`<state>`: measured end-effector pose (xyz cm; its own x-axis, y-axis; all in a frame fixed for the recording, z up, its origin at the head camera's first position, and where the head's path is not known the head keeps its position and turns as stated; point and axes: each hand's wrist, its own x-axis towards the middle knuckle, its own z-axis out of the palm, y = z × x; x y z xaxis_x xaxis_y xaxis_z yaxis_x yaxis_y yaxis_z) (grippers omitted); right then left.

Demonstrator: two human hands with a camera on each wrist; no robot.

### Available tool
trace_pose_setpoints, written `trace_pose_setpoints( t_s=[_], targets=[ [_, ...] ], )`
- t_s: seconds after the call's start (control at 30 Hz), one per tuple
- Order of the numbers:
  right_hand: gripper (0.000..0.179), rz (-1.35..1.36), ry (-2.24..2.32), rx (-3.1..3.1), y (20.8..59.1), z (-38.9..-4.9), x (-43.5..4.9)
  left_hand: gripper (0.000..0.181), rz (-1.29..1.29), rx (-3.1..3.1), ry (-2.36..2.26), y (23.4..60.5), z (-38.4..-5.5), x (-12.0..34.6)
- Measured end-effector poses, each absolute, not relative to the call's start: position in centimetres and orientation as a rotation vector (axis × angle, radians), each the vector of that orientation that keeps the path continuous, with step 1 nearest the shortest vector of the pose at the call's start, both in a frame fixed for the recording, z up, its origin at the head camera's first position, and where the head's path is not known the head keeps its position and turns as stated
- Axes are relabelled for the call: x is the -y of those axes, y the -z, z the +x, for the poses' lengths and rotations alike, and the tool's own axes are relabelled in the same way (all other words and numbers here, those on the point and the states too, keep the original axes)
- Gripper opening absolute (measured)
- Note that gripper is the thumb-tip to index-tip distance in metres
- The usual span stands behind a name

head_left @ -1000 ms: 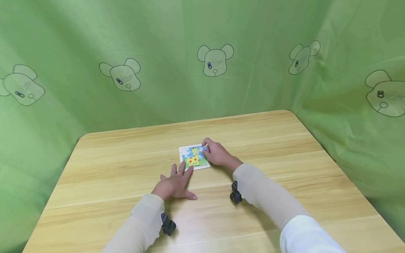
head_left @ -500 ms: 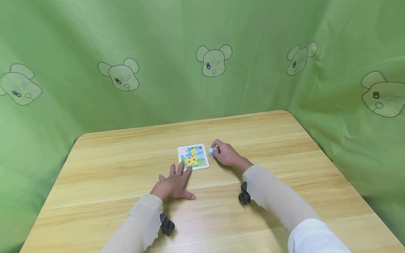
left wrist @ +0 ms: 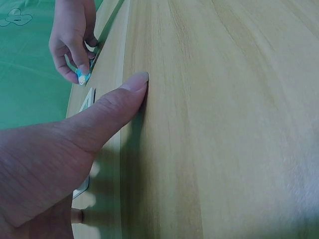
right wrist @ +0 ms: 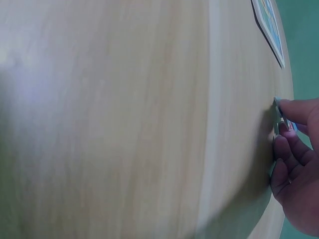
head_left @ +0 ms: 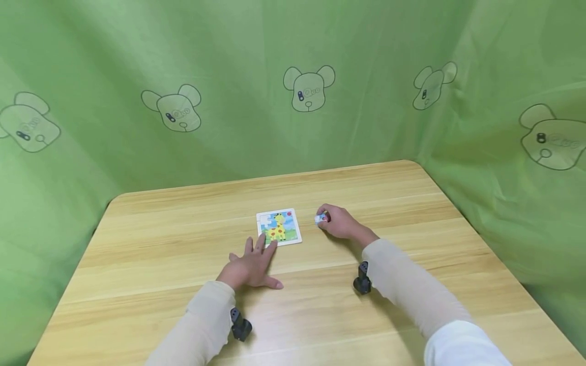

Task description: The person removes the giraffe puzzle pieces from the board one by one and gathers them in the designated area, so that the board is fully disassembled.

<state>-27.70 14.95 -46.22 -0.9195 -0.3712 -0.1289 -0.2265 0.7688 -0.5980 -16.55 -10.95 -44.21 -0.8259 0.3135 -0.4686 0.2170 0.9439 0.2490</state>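
A small jigsaw puzzle [head_left: 291, 231] of a yellow giraffe lies in a white tray on the table, with a white gap at its upper left. My left hand [head_left: 252, 268] is spread flat, its fingertips resting at the tray's lower edge. To the right of the tray, my right hand [head_left: 341, 223] pinches a blue-and-white puzzle piece [head_left: 320, 219] between thumb and fingers. The left wrist view also shows this puzzle piece [left wrist: 82, 77]. A bit of yellow shows beside it; whether a second piece is held, I cannot tell.
The wooden table [head_left: 183, 223] has rounded far corners. Green cloth [head_left: 238, 137] printed with bear heads hangs behind it and at both sides. A small black camera [head_left: 362, 278] sits on the right wrist, another black camera [head_left: 240, 325] on the left.
My right hand has moved from the puzzle's upper right to the right, carrying the puzzle piece away. A red dot at the tray's upper right now shows. My left hand has stayed in place.
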Motion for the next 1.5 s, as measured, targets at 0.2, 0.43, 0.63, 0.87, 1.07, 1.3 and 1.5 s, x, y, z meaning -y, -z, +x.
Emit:
trace_pose_setpoints(
  t_s=[0.2, 0.43, 0.63, 0.87, 1.07, 1.3, 1.5],
  targets=[
    [0.025, -0.465, 0.880, -2.748, 46.3, -27.8, -15.7, 0.109, 0.380, -2.578, -0.245, 44.3, -16.6, 10.9],
    [0.028, -0.503, 0.869, -2.779, 46.5, -27.7, -16.2, 0.109, 0.383, -2.575, -0.237, 44.3, -16.7, 10.9],
    [0.034, -0.476, 0.883, -2.784, 46.7, -27.5, -16.4, 0.109, 0.382, -2.573, -0.240, 44.5, -16.7, 10.8],
    [0.040, -0.463, 0.902, -2.777, 46.7, -27.4, -16.5, 0.110, 0.381, -2.575, -0.227, 44.4, -16.7, 10.8],
    [0.042, -0.465, 0.909, -2.782, 46.8, -27.6, -16.4, 0.110, 0.382, -2.578, -0.224, 44.6, -16.8, 10.9],
    [0.039, -0.488, 0.954, -2.798, 46.1, -28.0, -15.2, 0.111, 0.383, -2.586, -0.222, 44.4, -16.9, 10.9],
    [0.038, -0.496, 0.983, -2.787, 46.0, -28.2, -13.1, 0.110, 0.374, -2.574, -0.239, 44.4, -16.8, 11.0]
  ],
)
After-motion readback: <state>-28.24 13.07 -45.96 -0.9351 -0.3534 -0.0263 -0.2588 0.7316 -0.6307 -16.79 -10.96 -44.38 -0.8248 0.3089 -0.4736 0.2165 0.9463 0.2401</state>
